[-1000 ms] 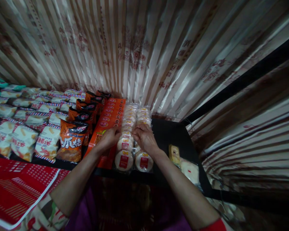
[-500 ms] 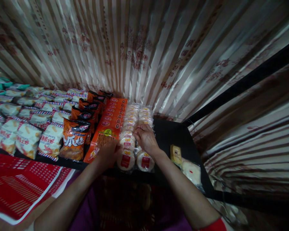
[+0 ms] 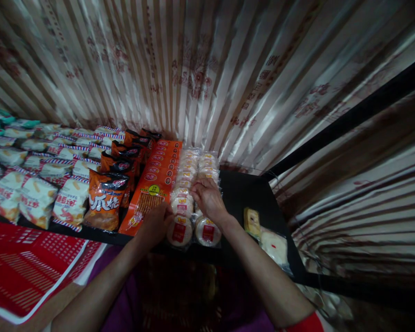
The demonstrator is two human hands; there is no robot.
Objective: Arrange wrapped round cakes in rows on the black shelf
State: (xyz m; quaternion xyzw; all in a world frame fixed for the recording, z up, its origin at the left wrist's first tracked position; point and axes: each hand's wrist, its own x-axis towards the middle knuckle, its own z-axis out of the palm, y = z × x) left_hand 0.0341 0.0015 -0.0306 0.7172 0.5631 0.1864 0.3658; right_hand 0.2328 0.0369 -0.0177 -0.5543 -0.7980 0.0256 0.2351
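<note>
Two rows of clear-wrapped round white rice cracker packets with red labels run back along a black table. My right hand is closed over the middle of these rows, its fingertips pinched at the edge of a packet and covering part of it. At the left edge of the left row, my left hand is closed with its fingertips against a packet's wrapper. Flat orange packs of stick snacks lie just left of the crackers, partly under my left hand.
Orange-and-black snack bags and several rows of white snack bags fill the left side. A red basket is below them. On the right are a small yellow packet and a white packet. A pleated curtain hangs behind.
Both hands stay almost in place at the rice cracker packets. The whole view has shifted very slightly; nothing has visibly been lifted or let go.
</note>
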